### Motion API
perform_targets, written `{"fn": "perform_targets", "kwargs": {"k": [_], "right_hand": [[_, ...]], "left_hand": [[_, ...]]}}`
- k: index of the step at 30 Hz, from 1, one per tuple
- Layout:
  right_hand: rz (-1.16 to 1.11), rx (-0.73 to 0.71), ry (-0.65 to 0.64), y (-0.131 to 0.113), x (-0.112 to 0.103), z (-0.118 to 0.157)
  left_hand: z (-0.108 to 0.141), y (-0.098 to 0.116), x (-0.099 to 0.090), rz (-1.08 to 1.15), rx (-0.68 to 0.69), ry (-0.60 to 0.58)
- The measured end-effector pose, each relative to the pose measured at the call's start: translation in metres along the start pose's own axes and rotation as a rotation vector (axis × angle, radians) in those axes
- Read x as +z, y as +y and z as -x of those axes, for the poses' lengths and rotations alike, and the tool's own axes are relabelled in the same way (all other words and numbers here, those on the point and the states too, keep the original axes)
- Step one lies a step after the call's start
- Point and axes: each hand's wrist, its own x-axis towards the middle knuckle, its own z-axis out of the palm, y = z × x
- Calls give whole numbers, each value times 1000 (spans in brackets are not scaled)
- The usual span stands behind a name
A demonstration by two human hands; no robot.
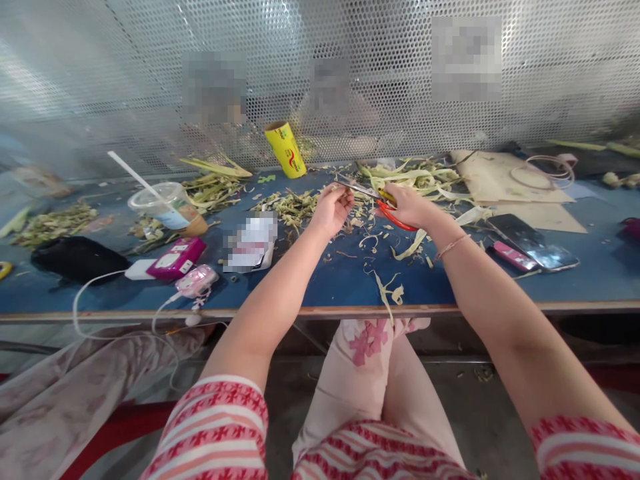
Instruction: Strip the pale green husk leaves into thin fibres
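Observation:
My right hand (407, 203) is closed round a pair of scissors (392, 215) with red and yellow handles, whose blades point left. My left hand (333, 210) has its fingers curled together at the blade tips. Whatever those fingers pinch is too small to make out. Below and around both hands lie pale green plant trimmings (295, 207), some of them small bits scattered over the blue table (330, 280). Longer leafy strips (407, 177) are heaped just behind my right hand. One loose peeled strip (385, 293) lies near the table's front edge.
A yellow cardboard tube (287, 150) stands at the back by a perforated metal panel. Leftward are a lidded drink cup (170, 210) with a straw, a purple box (177, 259), a cabled pink case (197, 280) and a black pouch (77, 259). Rightward lie phones (555, 257) and brown cardboard (500, 177).

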Motion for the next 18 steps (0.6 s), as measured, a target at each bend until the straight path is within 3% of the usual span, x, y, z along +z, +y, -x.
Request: {"fn": "perform_targets", "kwargs": {"k": [18], "right_hand": [[25,107,35,-10,-14,3]], "left_hand": [[0,1,1,13,4,-2]]}}
